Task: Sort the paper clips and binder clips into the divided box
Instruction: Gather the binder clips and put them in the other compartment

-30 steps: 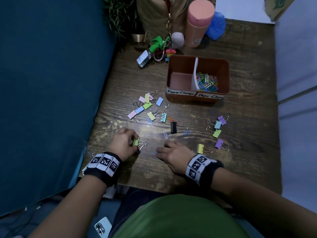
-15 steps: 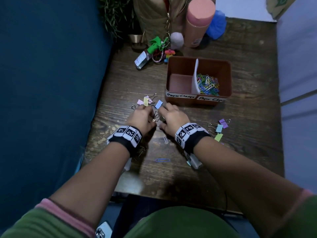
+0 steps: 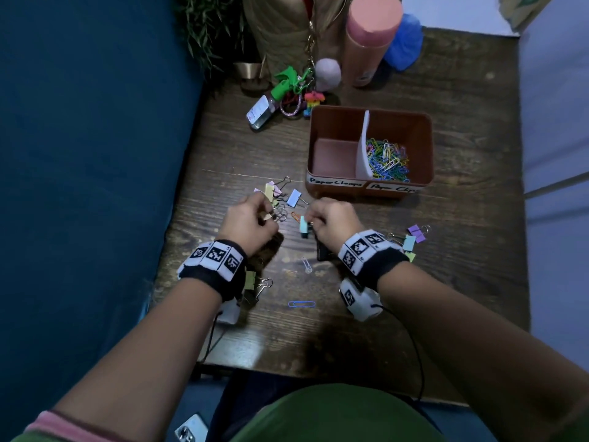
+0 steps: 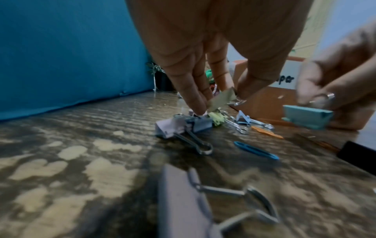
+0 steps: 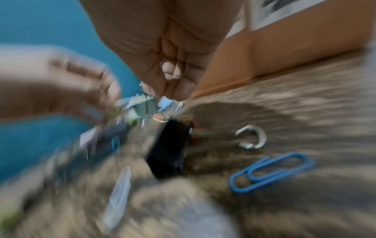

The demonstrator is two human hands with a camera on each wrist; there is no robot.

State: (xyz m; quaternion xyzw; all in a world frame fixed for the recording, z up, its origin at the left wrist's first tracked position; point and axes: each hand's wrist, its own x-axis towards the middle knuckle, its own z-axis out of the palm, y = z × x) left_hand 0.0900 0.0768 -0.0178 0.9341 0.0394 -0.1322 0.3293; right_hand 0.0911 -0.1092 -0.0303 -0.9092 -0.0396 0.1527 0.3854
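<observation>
**Both hands pinching binder clips at the pile**

Head view: at centre frame the left hand [image 3: 251, 220] and right hand [image 3: 331, 220] worked the binder clip pile [image 3: 280, 199] on the table [image 3: 462, 282], just below the divided box [image 3: 369, 186]. Its right compartment held paper clips [image 3: 387, 159]; the left showed nothing.

Left wrist view: the left fingers [image 4: 195, 99] pinched a tan binder clip [image 4: 222, 98]. At right, the other hand held a teal binder clip [image 4: 307, 117] by its wire handle.

Right wrist view: blurred; the right fingers [image 5: 175, 75] were curled together over the teal clip. A blue paper clip [image 5: 272, 172] lay at lower right.

The clips looked light, stiff and springy; the wire handles or the folded body seemed the surest hold.
</observation>
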